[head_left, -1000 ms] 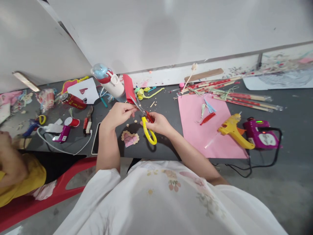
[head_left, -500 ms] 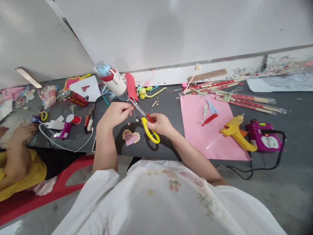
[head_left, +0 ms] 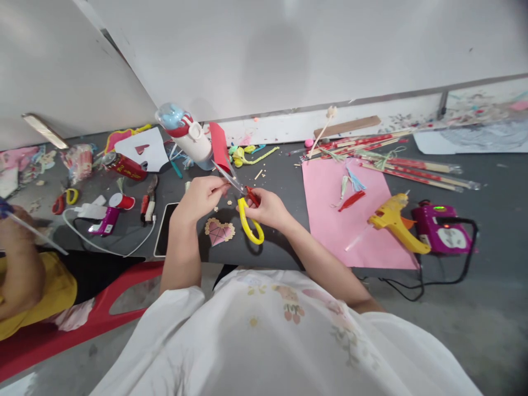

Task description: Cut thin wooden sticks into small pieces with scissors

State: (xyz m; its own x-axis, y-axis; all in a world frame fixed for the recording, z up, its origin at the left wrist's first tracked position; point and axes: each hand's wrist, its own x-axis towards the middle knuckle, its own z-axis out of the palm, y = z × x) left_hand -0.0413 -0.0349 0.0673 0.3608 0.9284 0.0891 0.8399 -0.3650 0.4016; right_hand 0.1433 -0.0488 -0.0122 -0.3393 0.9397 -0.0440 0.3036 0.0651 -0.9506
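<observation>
My right hand (head_left: 270, 209) is closed round a pair of scissors (head_left: 251, 226) with one yellow and one red handle. Their blades are apart and point up and left, toward my left fingers. Beside the blades, my left hand (head_left: 202, 198) has its fingertips pinched together; what they hold is too small to make out. Below the hands lies a pink heart (head_left: 220, 232) edged with small pale pieces, with dark lines across it. A few small pale pieces (head_left: 229, 203) are scattered above it. A phone (head_left: 164, 234) lies partly behind my left forearm.
A bottle (head_left: 190, 137) and folded red card (head_left: 219, 144) stand behind my hands. To the right, a yellow glue gun (head_left: 390, 220) lies partly on pink paper (head_left: 325, 220), near a purple power box (head_left: 441, 231). A co-worker's hand (head_left: 18, 225) is at far left.
My left hand has shifted slightly right and down, uncovering more of the phone. The scissors have moved little. The co-worker's hand has moved left, with a thin translucent stick now showing there.
</observation>
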